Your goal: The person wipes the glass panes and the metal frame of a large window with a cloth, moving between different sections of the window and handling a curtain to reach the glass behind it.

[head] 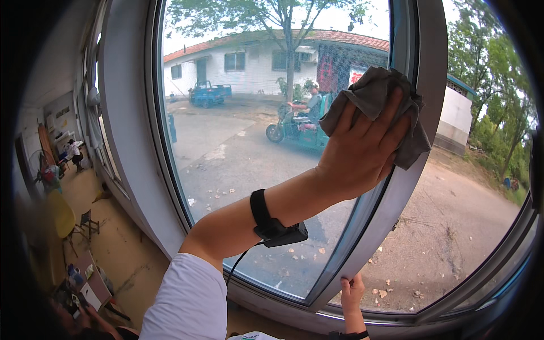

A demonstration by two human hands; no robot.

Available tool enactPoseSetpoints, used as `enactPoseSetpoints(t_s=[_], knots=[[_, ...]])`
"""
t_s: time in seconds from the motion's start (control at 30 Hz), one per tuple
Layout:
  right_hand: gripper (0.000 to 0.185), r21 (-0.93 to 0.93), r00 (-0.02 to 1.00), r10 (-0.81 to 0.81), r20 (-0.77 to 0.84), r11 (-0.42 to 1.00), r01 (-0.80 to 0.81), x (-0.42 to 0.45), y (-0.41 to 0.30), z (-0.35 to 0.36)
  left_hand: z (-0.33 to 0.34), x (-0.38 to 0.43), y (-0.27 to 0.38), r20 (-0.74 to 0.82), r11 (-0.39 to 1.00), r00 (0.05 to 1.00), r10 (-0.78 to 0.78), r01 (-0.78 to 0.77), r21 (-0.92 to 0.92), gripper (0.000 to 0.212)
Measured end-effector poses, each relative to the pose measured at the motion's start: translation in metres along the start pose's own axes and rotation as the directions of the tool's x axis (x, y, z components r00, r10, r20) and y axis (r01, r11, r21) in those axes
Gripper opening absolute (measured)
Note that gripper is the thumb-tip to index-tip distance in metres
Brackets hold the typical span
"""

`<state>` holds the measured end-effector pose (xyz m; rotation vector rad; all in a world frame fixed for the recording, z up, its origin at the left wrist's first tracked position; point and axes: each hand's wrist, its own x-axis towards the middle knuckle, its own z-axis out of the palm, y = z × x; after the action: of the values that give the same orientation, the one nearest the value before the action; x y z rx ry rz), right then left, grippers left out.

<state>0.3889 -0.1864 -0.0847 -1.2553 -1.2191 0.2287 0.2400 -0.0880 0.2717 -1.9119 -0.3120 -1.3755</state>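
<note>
My left hand (361,148) is spread over a crumpled grey cloth (374,95) and presses it to the upper right of a sliding window sash, where the glass pane (255,170) meets the light-coloured frame (403,187). Strapped around my left forearm is a black band with a small black device (284,233), from which a cable runs down. Lower down, my right hand (352,293) grips the sash frame's edge near its bottom corner, thumb on the near face. The fingers behind the frame are partly hidden.
Right of the sash the window opening shows a dirt yard (433,246). Beneath runs the window track (382,316). Outside, a person rides a green cargo tricycle (297,127). Indoors at left are a low table (91,274) with items, a folding stool (89,223) and another person's hands (91,316).
</note>
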Motion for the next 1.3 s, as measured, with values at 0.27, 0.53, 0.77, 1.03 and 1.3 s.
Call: enactPoseSetpoints(t_s=[0.27,0.53,0.77,1.03,1.3], knots=[[0.025,0.079,0.998,-0.031,-0.058,0.996,0.036,-0.001,-0.005,0.005,-0.031,-0.017,-0.063,0.087,0.986,0.993,0.076,-0.087,0.139,0.056],[0.025,0.011,0.998,0.006,-0.056,1.000,-0.005,-0.006,0.006,0.006,-0.102,-0.105,-0.228,0.013,0.966,0.997,-0.074,0.068,0.251,0.049],[0.026,0.028,0.995,-0.055,-0.083,0.998,0.057,-0.008,0.010,0.009,-0.144,-0.217,-0.327,-0.071,0.931,0.954,-0.290,0.299,0.211,0.047],[0.024,-0.020,0.993,-0.059,-0.102,0.998,0.057,-0.003,0.000,0.011,-0.117,-0.172,-0.260,-0.129,0.940,0.944,-0.302,0.318,0.125,0.044],[0.024,-0.029,0.996,-0.066,-0.062,0.998,0.064,-0.001,0.005,0.004,-0.037,-0.055,-0.091,0.029,0.983,0.997,-0.066,0.060,0.173,0.048]])
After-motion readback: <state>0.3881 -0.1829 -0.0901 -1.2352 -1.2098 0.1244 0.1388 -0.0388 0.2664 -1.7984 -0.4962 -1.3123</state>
